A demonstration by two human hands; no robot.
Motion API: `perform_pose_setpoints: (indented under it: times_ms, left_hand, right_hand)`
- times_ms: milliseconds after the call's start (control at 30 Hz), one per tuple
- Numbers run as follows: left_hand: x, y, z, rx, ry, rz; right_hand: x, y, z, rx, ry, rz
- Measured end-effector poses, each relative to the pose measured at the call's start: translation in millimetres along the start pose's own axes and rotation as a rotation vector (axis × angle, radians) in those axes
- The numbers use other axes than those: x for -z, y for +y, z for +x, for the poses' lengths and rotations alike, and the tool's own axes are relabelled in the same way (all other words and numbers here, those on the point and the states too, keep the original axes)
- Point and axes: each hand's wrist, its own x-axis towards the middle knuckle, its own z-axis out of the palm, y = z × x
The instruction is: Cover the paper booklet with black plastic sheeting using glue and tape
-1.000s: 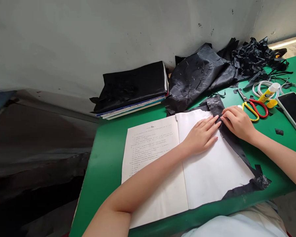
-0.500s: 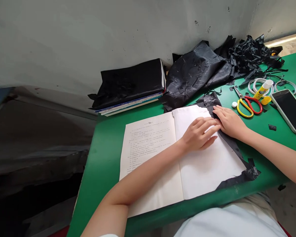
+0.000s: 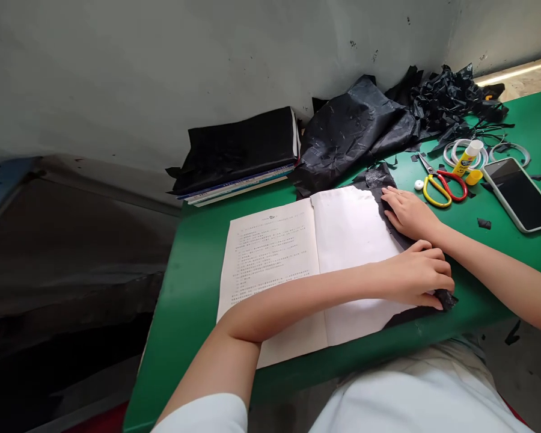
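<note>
An open book [image 3: 270,240] lies before me, printed on its left page, with a blank white right-hand page [image 3: 342,234]. Black paper [image 3: 374,174] with torn edges shows along that page's top, right side and lower corner. My right hand [image 3: 410,213] rests flat on the black strip near the upper right edge, fingers stretched out. Below it, my left hand [image 3: 421,273] has crossed over the book. Its fingers bend over the right edge, thumb and fingers around the black paper near the lower right corner. The fingertips are partly hidden.
Scissors [image 3: 444,183], a glue stick [image 3: 466,157], its yellow cap [image 3: 473,177], rolls of clear tape [image 3: 509,154] and a phone [image 3: 520,195] lie to the right. Behind are stacked books [image 3: 241,144] and crumpled black sheeting [image 3: 356,132]. The green table's [image 3: 180,264] front edge is close.
My left hand has moved from the middle of the white page right and toward me, onto the black edge near the lower corner. My right hand stays on the upper black strip.
</note>
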Motion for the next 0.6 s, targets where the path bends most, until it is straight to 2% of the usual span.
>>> perform_pose_setpoints:
  times_ms: [100, 267, 367, 500, 600]
  left_hand:
    - [3.5, -5, -1, -0.023, -0.025, -0.065]
    - [-2.2, 3, -3, -0.009, 0.029, -0.006]
    - [-9.6, 7, -4, -0.075, 0.123, 0.068]
    - [-21.1, 9, -10, -0.254, 0.318, 0.262]
    - [-28.7, 12, -18, -0.312, 0.339, 0.359]
  right_hand:
    - [1, -1, 1, 0.001, -0.014, -0.013]
    - [3, -5, 1, -0.006, -0.015, -0.023]
    - [5, -7, 0, -0.018, -0.038, -0.028]
    - [6, -6, 0, 0.001, -0.030, -0.019]
    - [5, -5, -1, 0.014, -0.019, -0.014]
